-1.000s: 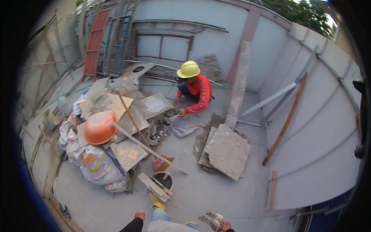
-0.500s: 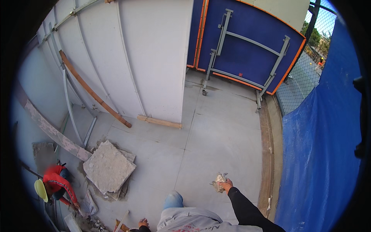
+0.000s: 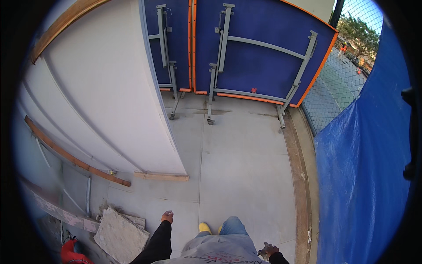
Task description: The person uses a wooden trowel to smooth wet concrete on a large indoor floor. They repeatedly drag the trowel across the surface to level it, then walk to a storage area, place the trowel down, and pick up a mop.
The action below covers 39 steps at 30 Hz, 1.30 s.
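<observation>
My right hand (image 3: pixel 273 249), low beside my hip, is closed on a crumpled, dusty grey lump (image 3: pixel 264 251); its exact kind cannot be made out. The palm side is hidden. My left hand (image 3: pixel 167 216) is held out ahead of my body on the left, its fingers curled in, with nothing visible in them. Left of that hand, a broken concrete slab (image 3: pixel 121 235) lies on another flat piece on the floor. My yellow shoes (image 3: pixel 204 227) show below me on the grey tiles.
Folded blue table-tennis tables (image 3: pixel 259 53) on wheeled grey frames stand ahead. A white panel wall (image 3: pixel 110 101) with a wooden foot (image 3: pixel 161 176) runs along the left. On the right hang a blue tarp (image 3: pixel 356 189) and chain-link fence (image 3: pixel 338 88). A person in red (image 3: pixel 72 251) is at lower left.
I have moved forward, and the tables look nearer. My right hand has drawn back toward my body, still holding the lump. My left hand has swung forward. The slab now sits lower in view.
</observation>
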### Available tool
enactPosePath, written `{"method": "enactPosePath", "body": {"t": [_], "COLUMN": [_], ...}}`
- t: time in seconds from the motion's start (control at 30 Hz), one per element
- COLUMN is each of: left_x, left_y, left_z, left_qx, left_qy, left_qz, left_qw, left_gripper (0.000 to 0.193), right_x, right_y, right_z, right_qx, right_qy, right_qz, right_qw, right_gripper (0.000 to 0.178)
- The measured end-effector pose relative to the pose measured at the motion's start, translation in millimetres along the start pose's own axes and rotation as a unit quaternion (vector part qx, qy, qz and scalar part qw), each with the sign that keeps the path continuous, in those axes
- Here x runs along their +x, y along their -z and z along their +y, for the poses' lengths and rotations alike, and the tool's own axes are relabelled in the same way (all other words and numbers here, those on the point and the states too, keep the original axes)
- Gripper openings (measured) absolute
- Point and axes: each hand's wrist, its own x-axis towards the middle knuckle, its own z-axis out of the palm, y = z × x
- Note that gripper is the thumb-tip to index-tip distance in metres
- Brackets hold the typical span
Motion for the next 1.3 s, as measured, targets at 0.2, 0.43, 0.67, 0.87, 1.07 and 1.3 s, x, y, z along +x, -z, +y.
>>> {"method": "enactPosePath", "body": {"t": [0.2,0.43,0.67,0.87,1.07,1.3], "left_x": [134.3,235.8,305.1,351.3,417.8,403.9], "left_y": [-143.0,-214.4,-142.9,-87.8,-6.8,13.2], "left_z": [302.0,483.1,478.3,467.2,527.3,660.3], "left_qx": [0.000,0.156,0.107,0.062,0.014,-0.042], "left_qy": [-0.260,-0.239,0.000,0.168,0.089,-0.149], "left_qz": [-0.066,-0.030,0.112,0.114,0.092,0.251], "left_qw": [0.963,0.958,0.988,0.977,0.992,0.955], "left_gripper": [0.033,0.038,0.033,0.031,0.044,0.097], "right_x": [109.0,370.9,643.7,795.3,825.6,783.4], "right_y": [95.2,248.9,507.4,677.0,738.8,656.2], "right_z": [-79.4,-131.8,-230.3,-434.5,-681.0,-984.4], "right_qx": [0.168,0.364,0.597,0.515,0.332,-0.068], "right_qy": [-0.072,-0.053,-0.035,0.150,0.183,0.694], "right_qz": [-0.008,0.085,0.130,0.091,0.149,0.085], "right_qw": [0.983,0.926,0.791,0.839,0.913,0.711], "right_gripper": [0.068,0.063,0.066,0.062,0.048,0.037]}}
